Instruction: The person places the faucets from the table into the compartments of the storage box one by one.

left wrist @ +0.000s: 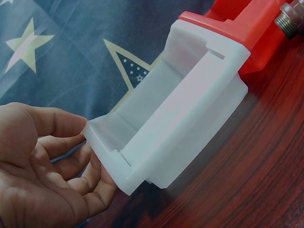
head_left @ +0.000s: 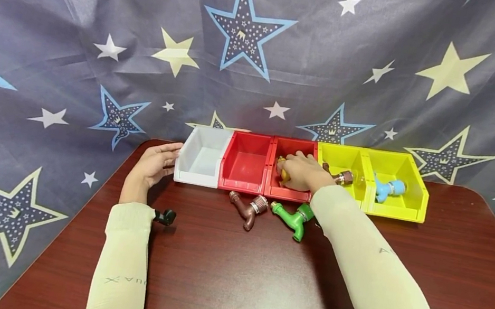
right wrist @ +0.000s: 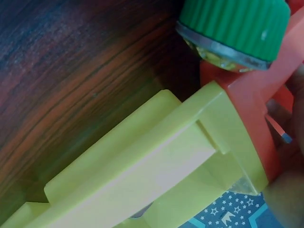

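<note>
My right hand (head_left: 302, 172) reaches down into the second red bin (head_left: 288, 195) and grips a yellow tap (head_left: 285, 176), mostly hidden by the fingers. In the right wrist view, part of that hand (right wrist: 290, 142) shows at the right edge, beyond the bin wall. At the left end of the row, my left hand (head_left: 152, 164) touches the outer side of the white bin (head_left: 197, 178). Its fingertips meet the bin's side and rim corner in the left wrist view. A brown tap (head_left: 248, 211) and a green tap (head_left: 295, 219) lie on the table before the red bins.
Another red bin (head_left: 243, 186) stands between the white bin and my right hand. To the right, one yellow bin (head_left: 367, 172) holds a brown tap (head_left: 344, 177); the end yellow bin (head_left: 404, 214) holds a blue tap (head_left: 386, 190). A star-patterned cloth (head_left: 256, 97) hangs behind the table (head_left: 219, 278).
</note>
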Action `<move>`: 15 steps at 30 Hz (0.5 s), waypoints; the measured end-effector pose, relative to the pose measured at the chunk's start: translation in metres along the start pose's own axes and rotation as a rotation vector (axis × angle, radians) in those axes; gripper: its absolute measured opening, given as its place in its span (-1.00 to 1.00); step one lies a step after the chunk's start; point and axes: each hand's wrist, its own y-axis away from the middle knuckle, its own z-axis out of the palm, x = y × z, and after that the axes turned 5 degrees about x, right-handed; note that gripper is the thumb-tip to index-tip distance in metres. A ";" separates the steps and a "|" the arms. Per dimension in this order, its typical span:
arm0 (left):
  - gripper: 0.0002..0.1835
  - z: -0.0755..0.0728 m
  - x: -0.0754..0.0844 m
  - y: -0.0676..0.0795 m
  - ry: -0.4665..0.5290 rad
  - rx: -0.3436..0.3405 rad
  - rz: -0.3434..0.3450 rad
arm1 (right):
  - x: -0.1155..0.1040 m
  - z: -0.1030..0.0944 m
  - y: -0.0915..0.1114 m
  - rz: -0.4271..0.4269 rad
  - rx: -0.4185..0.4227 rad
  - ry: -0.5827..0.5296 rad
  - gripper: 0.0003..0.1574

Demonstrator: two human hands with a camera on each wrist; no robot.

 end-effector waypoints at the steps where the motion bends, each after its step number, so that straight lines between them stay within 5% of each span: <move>1: -0.50 0.000 0.000 0.000 0.000 0.000 0.001 | 0.000 0.000 0.000 0.002 0.001 0.003 -0.71; 15: -0.49 0.001 -0.001 -0.002 0.015 -0.002 0.001 | 0.003 -0.015 0.013 -0.088 0.095 0.089 -0.55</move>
